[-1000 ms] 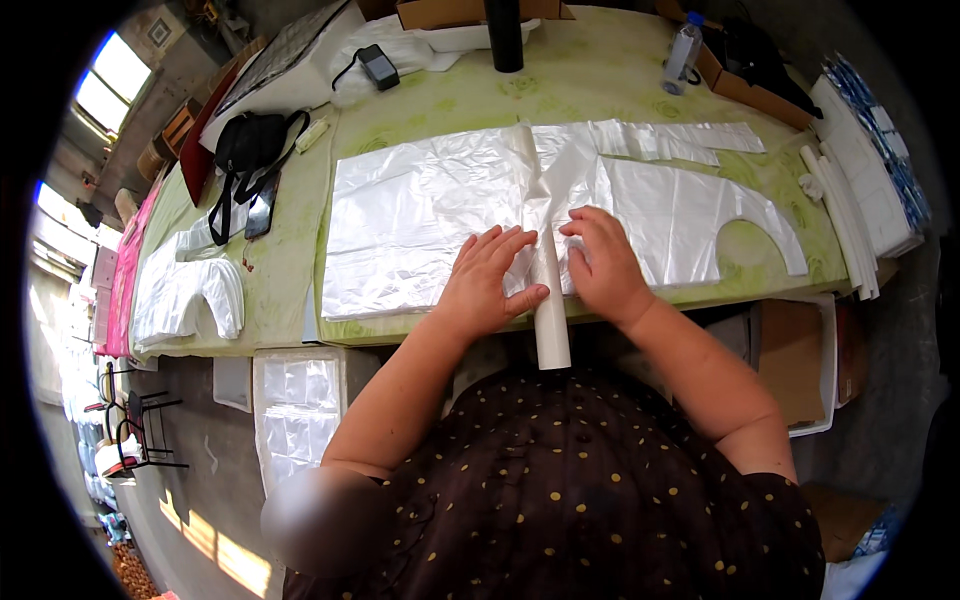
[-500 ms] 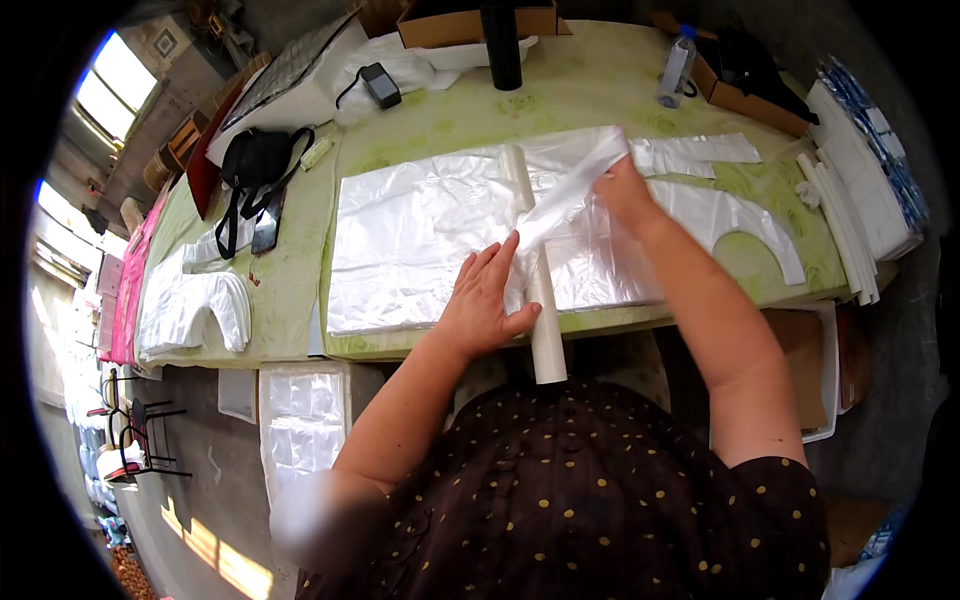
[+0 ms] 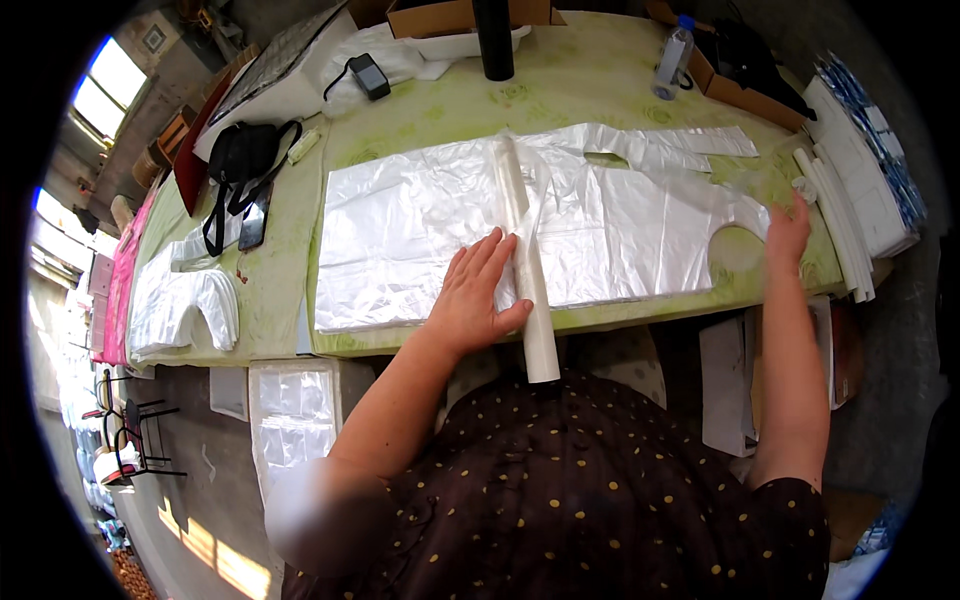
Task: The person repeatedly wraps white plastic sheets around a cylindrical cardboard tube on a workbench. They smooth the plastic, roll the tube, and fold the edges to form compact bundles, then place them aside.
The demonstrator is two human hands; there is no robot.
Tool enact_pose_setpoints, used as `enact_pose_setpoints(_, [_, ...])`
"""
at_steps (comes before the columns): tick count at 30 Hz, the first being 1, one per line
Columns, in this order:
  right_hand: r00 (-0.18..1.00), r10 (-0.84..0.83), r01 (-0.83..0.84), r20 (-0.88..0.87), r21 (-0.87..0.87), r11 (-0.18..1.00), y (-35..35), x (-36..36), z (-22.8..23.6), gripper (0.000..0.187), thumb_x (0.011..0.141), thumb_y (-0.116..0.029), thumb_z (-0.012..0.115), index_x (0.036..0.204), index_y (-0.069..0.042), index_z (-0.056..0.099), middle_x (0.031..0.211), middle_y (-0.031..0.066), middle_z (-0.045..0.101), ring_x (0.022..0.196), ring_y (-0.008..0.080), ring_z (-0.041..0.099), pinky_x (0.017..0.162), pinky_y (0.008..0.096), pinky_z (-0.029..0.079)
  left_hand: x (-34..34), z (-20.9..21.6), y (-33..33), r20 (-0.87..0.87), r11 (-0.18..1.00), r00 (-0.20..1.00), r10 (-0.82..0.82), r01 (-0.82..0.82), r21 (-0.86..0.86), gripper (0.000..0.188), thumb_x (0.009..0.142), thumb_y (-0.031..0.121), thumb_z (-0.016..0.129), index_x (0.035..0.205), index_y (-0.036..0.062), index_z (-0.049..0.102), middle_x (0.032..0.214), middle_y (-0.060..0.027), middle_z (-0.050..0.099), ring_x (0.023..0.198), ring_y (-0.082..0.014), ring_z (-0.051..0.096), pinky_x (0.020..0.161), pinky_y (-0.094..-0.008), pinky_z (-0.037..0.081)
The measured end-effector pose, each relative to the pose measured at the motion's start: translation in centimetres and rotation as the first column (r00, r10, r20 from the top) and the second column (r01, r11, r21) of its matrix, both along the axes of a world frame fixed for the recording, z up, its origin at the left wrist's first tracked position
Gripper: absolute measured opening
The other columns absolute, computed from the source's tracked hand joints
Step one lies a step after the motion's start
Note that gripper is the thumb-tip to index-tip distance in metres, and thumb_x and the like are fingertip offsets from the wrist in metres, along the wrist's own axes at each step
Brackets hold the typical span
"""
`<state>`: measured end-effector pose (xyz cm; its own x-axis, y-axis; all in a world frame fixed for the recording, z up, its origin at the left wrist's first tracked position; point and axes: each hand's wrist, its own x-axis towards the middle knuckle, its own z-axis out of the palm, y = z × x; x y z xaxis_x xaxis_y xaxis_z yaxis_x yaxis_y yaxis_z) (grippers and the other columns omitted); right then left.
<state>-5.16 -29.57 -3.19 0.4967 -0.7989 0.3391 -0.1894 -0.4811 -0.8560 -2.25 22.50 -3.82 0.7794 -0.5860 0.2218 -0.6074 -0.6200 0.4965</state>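
Note:
A flat stack of shiny clear plastic sheets with strap-like ends and curved cut-outs on its right lies across the table. Over its middle rests a long whitish tube, its near end jutting past the table edge toward me. My left hand lies flat with fingers spread on the plastic, its thumb against the tube. Out at the right end of the stack, my right hand is closed at the tip of a curved plastic strap. Thin see-through film shows beside its fingers, slightly blurred.
White rods and a white stack with blue packets stand at the right edge. A water bottle, a black cylinder and a charger-like box sit at the back. Left are a black bag and folded plastic.
My right hand has moved right and nearer, from the lifted film beside the tube to the strap ends. The film now lies spread out. My left hand stays by the tube.

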Motion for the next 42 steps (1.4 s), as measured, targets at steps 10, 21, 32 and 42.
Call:
enact_pose_setpoints(10, [0.257, 0.95, -0.931, -0.177, -0.31, 0.194, 30.1, -4.3, 1.2, 0.047, 0.085, -0.015, 0.074, 0.13, -0.008, 0.062, 0.145, 0.0177, 0.05, 0.138, 0.0418, 0.043, 0.117, 0.0483, 0.035, 0.3, 0.4, 0.7, -0.036, 0.982, 0.999, 0.031, -0.037, -0.187, 0.063, 0.083, 0.032, 0.074, 0.141, 0.0112, 0.059, 0.146, -0.0186, 0.048, 0.134, -0.043, 0.045, 0.114, -0.0479, 0.039])
enact_pose_setpoints(21, [0.149, 0.968, -0.95, -0.203, -0.3, 0.084, 36.8, -3.7, 0.7, 0.026, 0.085, -0.019, 0.073, 0.109, -0.011, 0.069, 0.112, 0.0084, 0.067, 0.116, 0.0287, 0.059, 0.117, 0.0571, 0.03, 2.2, 4.2, 1.7, 0.201, 0.903, 0.98, 0.007, 0.08, -0.421, 0.029, 0.086, 0.01, 0.073, 0.115, 0.0116, 0.074, 0.124, -0.0108, 0.065, 0.121, -0.0316, 0.058, 0.1, -0.0422, 0.049])
enact_pose_setpoints(32, [0.058, 0.996, -0.945, -0.07, -0.325, 0.032, 35.0, -7.2, 1.9, 0.019, 0.083, -0.005, 0.072, 0.101, -0.01, 0.07, 0.101, 0.0047, 0.068, 0.105, 0.0302, 0.063, 0.11, 0.0512, 0.042, 0.7, 3.5, 6.0, 0.214, 0.994, 0.972, 0.099, -0.107, 0.024, 0.032, 0.082, 0.028, 0.08, 0.109, 0.0126, 0.071, 0.14, -0.0098, 0.061, 0.141, -0.0377, 0.045, 0.114, -0.0484, 0.036])
enact_pose_setpoints(42, [0.078, 0.996, -0.954, 0.052, -0.285, 0.09, 34.1, -8.3, 0.6, 0.021, 0.079, 0.0, 0.074, 0.099, -0.006, 0.072, 0.095, 0.0093, 0.069, 0.097, 0.0314, 0.066, 0.094, 0.0431, 0.052, -0.7, 3.9, 11.4, -0.187, 0.993, 0.975, 0.119, -0.114, 0.036, 0.065, 0.082, 0.008, 0.063, 0.146, 0.0092, 0.05, 0.162, -0.0176, 0.034, 0.153, -0.042, 0.024, 0.123, -0.0511, 0.026])
